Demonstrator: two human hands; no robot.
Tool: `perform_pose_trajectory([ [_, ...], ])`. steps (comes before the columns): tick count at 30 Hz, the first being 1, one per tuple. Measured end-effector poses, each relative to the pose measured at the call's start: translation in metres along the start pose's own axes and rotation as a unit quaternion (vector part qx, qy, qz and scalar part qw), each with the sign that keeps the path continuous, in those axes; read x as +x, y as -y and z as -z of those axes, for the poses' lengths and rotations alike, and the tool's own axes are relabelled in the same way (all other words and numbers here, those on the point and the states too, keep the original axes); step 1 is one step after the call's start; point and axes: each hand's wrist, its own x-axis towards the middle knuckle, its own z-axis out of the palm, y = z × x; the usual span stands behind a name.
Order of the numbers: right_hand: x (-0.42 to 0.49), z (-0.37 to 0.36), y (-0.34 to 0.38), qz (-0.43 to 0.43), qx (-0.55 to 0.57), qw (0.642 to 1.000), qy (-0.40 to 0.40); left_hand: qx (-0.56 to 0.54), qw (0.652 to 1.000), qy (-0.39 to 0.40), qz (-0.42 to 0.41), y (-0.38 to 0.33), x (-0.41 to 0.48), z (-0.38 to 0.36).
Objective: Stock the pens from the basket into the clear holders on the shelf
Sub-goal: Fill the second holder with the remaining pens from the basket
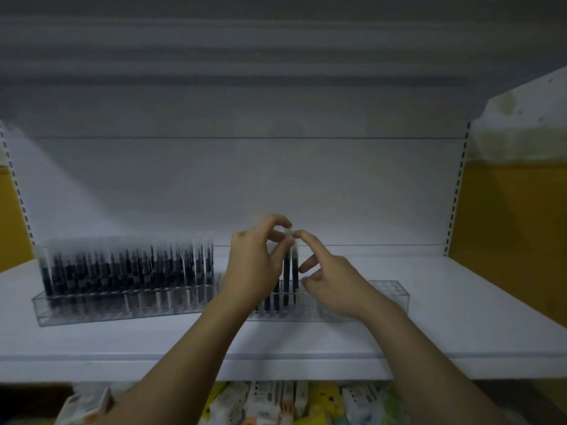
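Your left hand (pixel 257 265) pinches the pale top of a dark slim pen (pixel 287 271), and your right hand (pixel 333 285), fingers loose, touches it with a forefinger. The pen stands in the clear plastic holder (pixel 392 297) on the white shelf (pixel 460 302). If you release it before it seats in its hole, it may lean and topple the neighbouring pens (pixel 268 302).

The scene is dim and blue-grey, with one paler wedge of light slanting down the back panel (pixel 276 185) at far left. Motion blur smears the pens (pixel 129 268) upward and softens the fingertips of the left hand (pixel 256 265) and right hand (pixel 334 283). The top shows horizontal streaks. The wide lens bows the near edge of the shelf (pixel 429 342).
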Motion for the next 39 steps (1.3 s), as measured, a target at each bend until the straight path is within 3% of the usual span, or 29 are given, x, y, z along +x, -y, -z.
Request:
perform_pose_trajectory([
  [10, -0.007, -0.001, -0.001, -0.009, -0.030, 0.999, 0.018, 0.209, 0.978, 0.007, 0.027, 0.012, 0.004, -0.008],
  [17, -0.018, -0.008, -0.002, -0.021, -0.018, 1.000, 0.006, 0.211, 0.977, 0.008, -0.035, 0.015, -0.010, -0.005],
  [26, -0.070, -0.043, 0.013, 0.054, -0.028, 0.992, -0.111, 0.210, 0.975, 0.018, -0.066, 0.014, -0.089, 0.023],
  [30, -0.103, -0.066, 0.008, 0.039, 0.027, 0.990, -0.135, 0.213, 0.975, 0.035, -0.053, 0.025, -0.136, 0.030],
  [39, -0.168, -0.168, -0.046, -0.082, 0.038, 0.995, -0.030, 0.160, 0.971, 0.158, 0.076, 0.079, -0.257, 0.000],
])
